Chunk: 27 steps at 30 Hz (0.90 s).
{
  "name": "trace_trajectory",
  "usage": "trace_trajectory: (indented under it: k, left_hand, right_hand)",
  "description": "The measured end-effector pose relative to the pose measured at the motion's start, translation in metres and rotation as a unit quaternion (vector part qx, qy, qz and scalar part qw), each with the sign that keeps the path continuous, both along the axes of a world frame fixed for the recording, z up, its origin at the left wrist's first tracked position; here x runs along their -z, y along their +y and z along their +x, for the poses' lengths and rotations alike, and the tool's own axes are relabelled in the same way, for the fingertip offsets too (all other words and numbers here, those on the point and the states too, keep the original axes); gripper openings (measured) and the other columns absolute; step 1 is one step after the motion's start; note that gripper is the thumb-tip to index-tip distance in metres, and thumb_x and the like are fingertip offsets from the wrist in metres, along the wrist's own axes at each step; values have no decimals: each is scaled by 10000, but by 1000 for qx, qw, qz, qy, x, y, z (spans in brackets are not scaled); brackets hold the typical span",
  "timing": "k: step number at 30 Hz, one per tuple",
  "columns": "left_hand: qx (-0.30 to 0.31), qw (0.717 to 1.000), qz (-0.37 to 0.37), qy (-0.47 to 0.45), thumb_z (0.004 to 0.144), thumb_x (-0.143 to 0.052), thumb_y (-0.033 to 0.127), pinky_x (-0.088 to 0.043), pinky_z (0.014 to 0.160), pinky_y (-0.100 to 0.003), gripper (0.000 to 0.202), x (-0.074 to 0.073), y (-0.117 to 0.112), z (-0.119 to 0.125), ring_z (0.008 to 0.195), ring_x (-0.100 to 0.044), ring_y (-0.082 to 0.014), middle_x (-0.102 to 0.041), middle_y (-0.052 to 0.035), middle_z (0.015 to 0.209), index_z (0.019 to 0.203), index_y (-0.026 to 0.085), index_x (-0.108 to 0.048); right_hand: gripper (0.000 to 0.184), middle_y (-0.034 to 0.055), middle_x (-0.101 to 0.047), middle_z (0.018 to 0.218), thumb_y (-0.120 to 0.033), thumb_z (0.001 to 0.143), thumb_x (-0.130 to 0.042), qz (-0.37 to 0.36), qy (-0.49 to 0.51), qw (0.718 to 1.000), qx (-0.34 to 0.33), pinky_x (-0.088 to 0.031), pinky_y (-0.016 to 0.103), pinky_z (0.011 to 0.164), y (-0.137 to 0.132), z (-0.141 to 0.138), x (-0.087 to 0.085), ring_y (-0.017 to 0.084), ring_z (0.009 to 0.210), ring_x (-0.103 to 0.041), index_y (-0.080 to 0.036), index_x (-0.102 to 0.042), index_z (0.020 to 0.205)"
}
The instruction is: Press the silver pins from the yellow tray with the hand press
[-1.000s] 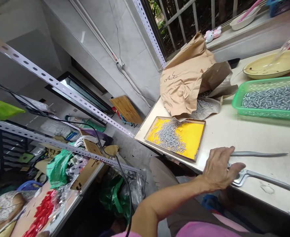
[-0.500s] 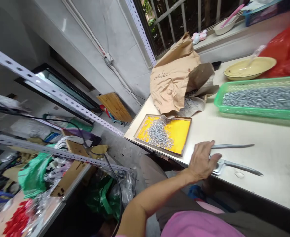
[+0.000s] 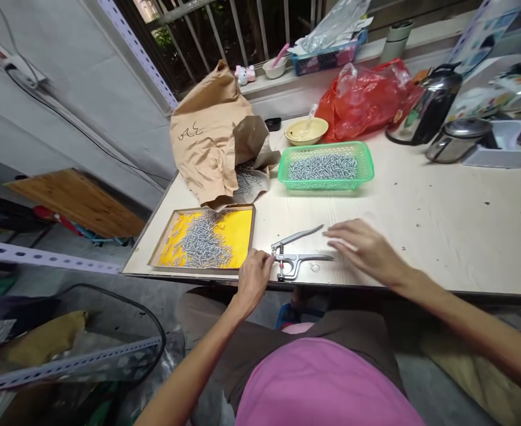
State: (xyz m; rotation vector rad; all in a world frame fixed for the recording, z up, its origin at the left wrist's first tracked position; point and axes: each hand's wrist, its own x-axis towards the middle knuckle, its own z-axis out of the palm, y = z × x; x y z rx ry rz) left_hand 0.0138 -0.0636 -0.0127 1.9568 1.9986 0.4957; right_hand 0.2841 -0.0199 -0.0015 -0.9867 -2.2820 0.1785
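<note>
A pair of grey hand-press pliers (image 3: 292,260) lies on the table near its front edge, with both handles spread and pointing right. My left hand (image 3: 254,273) rests at the tray's front right corner, just left of the pliers' head. Its fingers are curled together; whatever they hold is too small to make out. Above the handle ends hovers my right hand (image 3: 366,248), fingers stretched out to the left. A shallow tray (image 3: 253,228) with a yellow bottom holds a heap of small metal pins (image 3: 204,241).
Behind the tray stands an open brown paper bag (image 3: 209,142) with metal pieces at its mouth. A green basket (image 3: 322,184) of metal pieces sits farther back. Beyond are a cream bowl (image 3: 317,131), a red plastic bag (image 3: 366,97) and a kettle (image 3: 435,103).
The view has swung to the right. My right hand has come into view over the handles. My left hand, earlier spread across the pliers' head, now has curled fingers by the tray corner.
</note>
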Motion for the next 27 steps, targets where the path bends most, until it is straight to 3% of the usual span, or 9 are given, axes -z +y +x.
trace_trajectory:
  k: [5,13,19,24,27]
  left_hand:
    - [-31,991,-105,74,832,-546,464,-355,631,-256,332,-9,0,8,767,-581,-169,-621,-58,848,726,174,-669]
    - [-15,969,-247,-9,693,-606,543,-291,550,-237,377,-10,16,8,601,-532,-141,-562,2,546,639,177,-677]
    - [-6,963,-268,-30,688,-588,462,-276,505,-229,341,0,25,2,504,-467,-106,-509,14,471,563,151,-651]
    - [12,943,-325,-69,717,-555,455,-284,466,-227,369,-5,28,0,417,-424,-97,-485,13,418,512,153,-610]
    - [21,967,-252,-22,739,-535,365,-320,503,-228,310,-10,24,6,484,-492,-120,-535,-13,466,528,155,-619]
  right_hand:
    - [271,122,-621,1051,-244,909,-496,-56,-56,997,-11,-472,377,797,-14,-40,21,232,966,-530,-152,-627,1127]
    - [264,103,-583,948,-186,920,-442,-83,-84,993,32,-431,349,739,-22,-56,44,219,881,-485,-177,-618,1118]
    - [273,90,-557,928,-148,917,-410,-107,-62,992,35,-439,337,736,-23,-58,50,213,873,-477,-185,-603,1107]
    - [278,85,-556,947,-159,917,-397,-114,-43,992,17,-457,353,741,-21,-56,56,216,868,-489,-209,-583,1118]
    - [289,88,-557,934,-164,918,-382,-107,-29,994,19,-463,367,730,-19,-56,62,222,858,-496,-225,-585,1114]
